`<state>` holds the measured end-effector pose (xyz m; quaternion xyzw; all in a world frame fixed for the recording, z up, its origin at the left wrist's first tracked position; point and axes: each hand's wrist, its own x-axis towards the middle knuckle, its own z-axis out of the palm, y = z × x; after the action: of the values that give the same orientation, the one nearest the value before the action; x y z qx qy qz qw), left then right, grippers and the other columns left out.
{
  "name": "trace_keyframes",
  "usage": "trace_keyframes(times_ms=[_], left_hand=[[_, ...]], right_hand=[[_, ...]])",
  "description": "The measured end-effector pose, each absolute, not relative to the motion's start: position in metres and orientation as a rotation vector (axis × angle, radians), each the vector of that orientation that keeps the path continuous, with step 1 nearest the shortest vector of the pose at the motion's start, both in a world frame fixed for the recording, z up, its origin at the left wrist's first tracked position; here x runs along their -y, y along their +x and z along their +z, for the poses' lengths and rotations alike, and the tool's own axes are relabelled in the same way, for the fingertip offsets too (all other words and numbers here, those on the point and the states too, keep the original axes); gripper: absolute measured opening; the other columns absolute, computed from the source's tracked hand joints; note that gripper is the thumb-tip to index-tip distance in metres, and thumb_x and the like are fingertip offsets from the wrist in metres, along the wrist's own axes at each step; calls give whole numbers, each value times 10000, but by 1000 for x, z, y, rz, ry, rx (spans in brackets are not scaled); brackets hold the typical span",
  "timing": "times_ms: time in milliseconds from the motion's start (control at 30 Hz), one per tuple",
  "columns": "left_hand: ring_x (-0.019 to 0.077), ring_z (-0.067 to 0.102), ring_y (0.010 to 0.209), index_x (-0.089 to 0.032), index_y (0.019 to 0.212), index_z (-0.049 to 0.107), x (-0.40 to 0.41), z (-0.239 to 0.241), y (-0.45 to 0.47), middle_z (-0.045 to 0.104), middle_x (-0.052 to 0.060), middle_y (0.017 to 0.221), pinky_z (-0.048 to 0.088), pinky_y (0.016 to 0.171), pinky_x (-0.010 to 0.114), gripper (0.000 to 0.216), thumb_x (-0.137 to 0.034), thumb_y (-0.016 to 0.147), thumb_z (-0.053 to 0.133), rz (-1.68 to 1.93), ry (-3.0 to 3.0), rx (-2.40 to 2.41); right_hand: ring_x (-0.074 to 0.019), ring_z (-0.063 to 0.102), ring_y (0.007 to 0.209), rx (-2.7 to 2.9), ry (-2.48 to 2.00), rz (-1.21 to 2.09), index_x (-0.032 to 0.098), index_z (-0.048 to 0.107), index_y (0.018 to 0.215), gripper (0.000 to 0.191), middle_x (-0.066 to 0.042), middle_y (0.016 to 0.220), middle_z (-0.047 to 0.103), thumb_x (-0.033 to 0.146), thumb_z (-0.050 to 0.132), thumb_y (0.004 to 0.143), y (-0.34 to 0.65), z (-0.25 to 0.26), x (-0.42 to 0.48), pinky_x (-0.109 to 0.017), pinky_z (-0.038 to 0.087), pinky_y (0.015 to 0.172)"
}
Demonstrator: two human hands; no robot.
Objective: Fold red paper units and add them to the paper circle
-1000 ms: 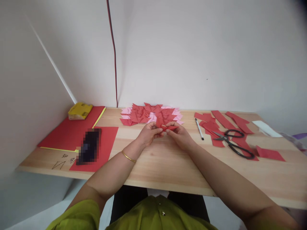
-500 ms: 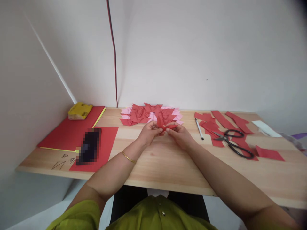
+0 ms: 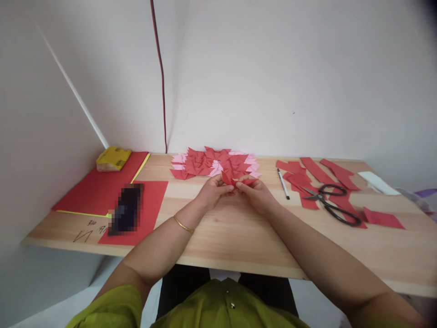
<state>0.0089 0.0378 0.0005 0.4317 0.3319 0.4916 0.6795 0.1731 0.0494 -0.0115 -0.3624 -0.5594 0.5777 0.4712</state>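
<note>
Over the middle of the wooden table, my left hand (image 3: 215,190) and my right hand (image 3: 253,191) meet and pinch one small folded red paper piece (image 3: 227,179) between thumbs and fingers. Pointed flaps of it stick up and out to the right; its lower part is hidden by my fingertips. Just behind my hands lies a pile of folded paper pieces (image 3: 201,161), red and pink with pointed ends, against the wall. A gold bracelet circles my left wrist.
Black-handled scissors (image 3: 324,200) lie half-open on red paper strips (image 3: 316,171) at the right, beside a white pen (image 3: 283,184). A white strip (image 3: 378,183) is farther right. At left are red sheets (image 3: 102,189), a yellow packet (image 3: 114,159) and a blurred dark object (image 3: 127,209).
My fingers have shifted slightly on the red paper piece, and its upright flap now leans a little more to the left. The things on the table stay where they were.
</note>
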Motion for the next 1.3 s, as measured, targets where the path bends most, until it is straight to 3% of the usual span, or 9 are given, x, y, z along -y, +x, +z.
trace_keyframes(times_ms=[200,433,700,900,1033,1300], left_hand=[[135,624,729,-138,928,585,-35,3,12,646,41,883,506,678,297,370,-202,617,773,1088,929,-719],[127,624,619,-100,893,620,-35,3,11,654,38,726,507,667,303,354,-276,628,776,1088,825,-784],[130,624,631,-100,871,650,-37,2,11,671,44,742,499,672,301,339,-256,602,784,1143,877,-801],[127,614,636,-114,881,640,-38,1,11,661,41,754,489,655,295,310,-252,630,759,1169,934,-805],[127,610,642,-117,877,631,-38,2,11,652,37,768,488,650,291,309,-253,630,757,1178,926,-818],[88,549,613,-117,821,622,-37,3,13,601,3,683,449,626,234,253,-264,652,738,1175,1178,-864]], right_hand=[[-148,597,706,1395,-918,1419,217,593,810,251,-8,755,635,413,713,711,172,-5,-47,-300,482,684],[-142,597,753,1420,-787,1411,224,584,831,220,6,803,642,376,706,728,173,-6,-48,-303,478,730],[-166,588,776,1490,-831,1351,228,609,829,203,-5,775,632,406,669,754,175,-5,-49,-327,479,763],[-158,597,790,1392,-797,1404,241,568,902,258,-12,866,637,404,681,738,173,-2,-49,-339,492,778],[-135,593,740,1345,-812,1395,228,540,870,276,0,818,622,387,705,717,174,-3,-51,-311,497,735],[-190,644,753,1511,-753,1358,232,577,881,273,-25,789,663,391,719,712,171,1,-44,-373,514,754]])
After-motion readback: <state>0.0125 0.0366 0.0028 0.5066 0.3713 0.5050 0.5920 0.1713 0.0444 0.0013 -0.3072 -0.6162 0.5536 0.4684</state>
